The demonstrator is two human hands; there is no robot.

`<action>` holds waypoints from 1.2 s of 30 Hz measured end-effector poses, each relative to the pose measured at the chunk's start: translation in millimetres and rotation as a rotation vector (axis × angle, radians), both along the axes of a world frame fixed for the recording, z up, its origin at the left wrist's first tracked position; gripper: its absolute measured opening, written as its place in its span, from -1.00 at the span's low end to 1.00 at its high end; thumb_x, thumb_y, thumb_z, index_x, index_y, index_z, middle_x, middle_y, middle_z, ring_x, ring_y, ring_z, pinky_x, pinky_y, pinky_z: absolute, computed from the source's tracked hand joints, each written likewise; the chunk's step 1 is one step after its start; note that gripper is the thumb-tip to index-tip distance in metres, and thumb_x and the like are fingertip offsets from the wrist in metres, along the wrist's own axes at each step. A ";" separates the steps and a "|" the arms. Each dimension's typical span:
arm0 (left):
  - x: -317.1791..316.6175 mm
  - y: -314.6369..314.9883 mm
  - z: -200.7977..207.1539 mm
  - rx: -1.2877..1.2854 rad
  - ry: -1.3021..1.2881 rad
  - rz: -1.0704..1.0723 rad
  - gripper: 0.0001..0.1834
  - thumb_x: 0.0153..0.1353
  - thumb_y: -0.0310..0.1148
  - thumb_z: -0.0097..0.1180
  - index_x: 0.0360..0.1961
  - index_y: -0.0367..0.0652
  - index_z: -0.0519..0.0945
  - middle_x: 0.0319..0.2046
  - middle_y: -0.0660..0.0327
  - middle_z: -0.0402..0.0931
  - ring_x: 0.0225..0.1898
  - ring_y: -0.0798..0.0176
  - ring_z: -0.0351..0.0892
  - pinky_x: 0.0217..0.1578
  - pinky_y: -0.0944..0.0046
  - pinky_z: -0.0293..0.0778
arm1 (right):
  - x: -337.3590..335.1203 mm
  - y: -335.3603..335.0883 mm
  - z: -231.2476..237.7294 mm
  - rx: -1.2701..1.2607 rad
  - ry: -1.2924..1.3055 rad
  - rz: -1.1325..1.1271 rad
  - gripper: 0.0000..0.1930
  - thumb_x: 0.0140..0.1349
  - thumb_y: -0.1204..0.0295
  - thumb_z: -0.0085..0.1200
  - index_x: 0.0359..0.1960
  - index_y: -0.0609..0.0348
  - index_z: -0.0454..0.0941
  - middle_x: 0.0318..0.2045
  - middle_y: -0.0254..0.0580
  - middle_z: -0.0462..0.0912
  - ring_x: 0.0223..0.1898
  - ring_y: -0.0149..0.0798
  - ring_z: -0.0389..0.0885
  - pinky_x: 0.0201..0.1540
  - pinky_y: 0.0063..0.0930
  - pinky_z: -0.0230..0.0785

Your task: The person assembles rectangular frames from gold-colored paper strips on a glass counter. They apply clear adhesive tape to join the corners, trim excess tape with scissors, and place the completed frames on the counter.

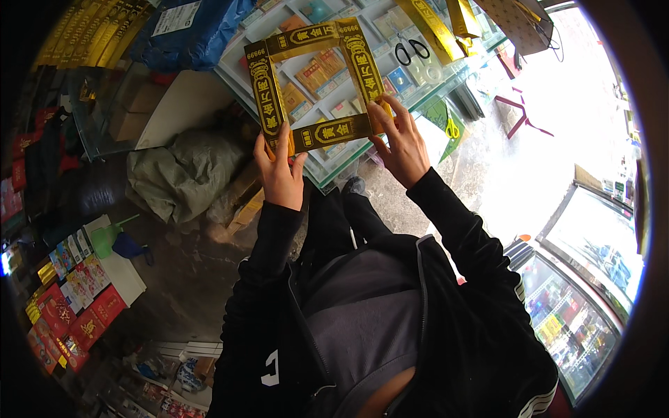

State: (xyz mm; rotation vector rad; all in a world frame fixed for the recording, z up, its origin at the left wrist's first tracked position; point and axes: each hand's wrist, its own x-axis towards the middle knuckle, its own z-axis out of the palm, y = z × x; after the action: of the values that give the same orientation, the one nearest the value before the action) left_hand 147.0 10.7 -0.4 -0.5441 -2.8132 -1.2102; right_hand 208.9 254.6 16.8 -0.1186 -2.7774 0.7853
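From where I stand, the hollow four-sided frame of long, slim, shiny gold-and-black cartons [364,70] looks, in the main, built: four lengths meet end to end around an open middle, tilted a little over the glass-topped display surface [334,167]. Its near left corner reaches past the edge of the glass; whether the rest lies on the glass or is held just above it, I can't tell.

The person's left hand [282,174] grips the near left corner, fingers over the carton and thumb by the near length. The right hand [403,148] pinches the near right corner, fingers on top and thumb below. Both cover part of those joints, so I can't say whether they are fastened or only pressed together. The two far corners have no hand on them, and the lengths look joined there.

What remains, I'd judge, is at most squaring or securing the near corners. On the same surface, beyond the right hand, lie black-handled scissors [410,50] and more long gold cartons [433,31]; none of these is in hand. A further stack of gold strips [90,31] sits at far left.
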 end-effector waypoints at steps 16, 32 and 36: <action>5.7 9.5 2.7 0.017 -0.031 0.038 -0.26 0.27 -0.49 0.28 0.46 0.11 0.33 0.37 -0.20 0.08 0.35 -0.25 0.28 0.20 -0.03 0.42 | 6.4 -12.3 -15.3 0.014 0.076 -0.141 -0.31 0.12 0.49 0.35 0.34 0.14 0.39 0.28 -0.08 0.48 -0.06 0.00 0.54 0.06 -0.18 0.48; 5.9 -1.0 -4.7 0.275 -0.235 0.121 0.03 0.29 -0.30 0.31 0.56 -0.26 -0.13 0.48 -0.23 0.07 0.44 -0.25 0.18 0.38 0.03 0.21 | 13.5 -15.2 -31.2 -0.214 0.025 -0.264 -0.19 0.17 0.44 0.37 0.42 0.28 0.19 0.05 0.17 0.61 0.10 0.11 0.58 0.15 -0.14 0.45; -3.6 5.8 -13.2 0.167 -0.168 0.127 -0.04 0.34 -0.30 0.24 0.56 -0.25 -0.11 0.48 -0.20 0.08 0.45 -0.18 0.21 0.37 0.07 0.23 | -4.2 -8.2 -38.8 -0.188 0.068 -0.235 -0.25 0.19 0.45 0.31 0.39 0.30 0.22 -0.05 0.14 0.60 0.04 0.12 0.53 0.10 -0.14 0.43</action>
State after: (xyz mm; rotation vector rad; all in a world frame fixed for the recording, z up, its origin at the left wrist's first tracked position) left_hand 143.4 16.5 -13.7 -0.2622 -2.7903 -1.5101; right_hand 204.7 246.4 -22.0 -0.4351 -2.5598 0.9648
